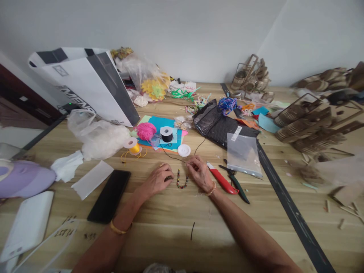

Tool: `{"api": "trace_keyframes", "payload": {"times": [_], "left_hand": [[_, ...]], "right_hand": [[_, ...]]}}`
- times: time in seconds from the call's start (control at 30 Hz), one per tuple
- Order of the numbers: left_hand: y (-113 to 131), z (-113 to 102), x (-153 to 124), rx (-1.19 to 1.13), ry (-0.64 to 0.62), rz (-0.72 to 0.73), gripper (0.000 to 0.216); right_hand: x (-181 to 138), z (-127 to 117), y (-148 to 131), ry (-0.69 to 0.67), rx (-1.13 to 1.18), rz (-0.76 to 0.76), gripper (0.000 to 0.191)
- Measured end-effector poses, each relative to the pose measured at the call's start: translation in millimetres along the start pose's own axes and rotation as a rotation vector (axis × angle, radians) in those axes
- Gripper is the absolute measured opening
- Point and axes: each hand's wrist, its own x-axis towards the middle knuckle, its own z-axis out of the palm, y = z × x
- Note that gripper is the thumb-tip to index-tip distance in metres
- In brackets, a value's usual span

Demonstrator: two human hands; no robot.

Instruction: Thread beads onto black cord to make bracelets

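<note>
— What is sitting at the far left?

— A purple rounded object (22, 178) is lying at the table's (176, 242) edge, and a black phone (109, 195) is resting face down just beside the left forearm. Behind them a yellow thread spool (132, 146), a pink yarn ball (145, 131) and a black thread spool (166, 134) are standing near one another.

— And the left hand?

— The left hand (157, 181) is resting on the wood with its fingers curling in, the fingertips closing on a small dark piece (169, 177); I cannot tell what it is.

— Where is the beadwork lying?

— The beaded strand (182, 182) is curving in a U on the table between the two hands, close to both.

— What is the right hand doing?

— The right hand (200, 175) is pinching the black cord (170, 154) between thumb and forefinger; the cord is running back towards the black spool.

— Anything further right?

— A red-handled cutter (223, 181) is lying just beside the right wrist, with a green-handled tool (237, 185) touching it. A clear zip bag (243, 153) is overlapping a black mesh pouch (216, 123), and wooden models (309, 125) are piling up at the far right.
</note>
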Motion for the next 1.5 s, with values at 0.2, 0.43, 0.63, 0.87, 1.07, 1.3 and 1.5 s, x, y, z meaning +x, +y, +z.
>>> {"api": "trace_keyframes", "payload": {"times": [0.2,0.43,0.63,0.87,1.07,1.3,1.5], "left_hand": [[1,0,1,0.021,0.000,-0.011,0.009],[0,3,1,-0.052,0.078,-0.032,0.010],[3,0,4,-0.346,0.225,-0.161,0.006],[-4,9,6,-0.709,0.206,-0.385,0.020],[-5,10,6,-0.779,0.177,-0.370,0.018],[-4,7,5,-0.809,0.168,-0.334,0.020],[-1,5,8,-0.863,0.175,-0.356,0.021]], "right_hand": [[-2,1,5,-0.002,-0.045,-0.009,0.014],[-4,3,7,0.077,-0.125,-0.014,0.014],[-4,-1,-1,-0.020,0.062,0.033,0.020],[-7,2,-7,-0.351,0.275,0.061,0.029],[-8,4,-6,-0.405,0.285,0.032,0.026],[-6,3,-6,-0.438,0.291,0.036,0.027],[-5,2,-7,-0.453,0.301,0.040,0.027]]}}
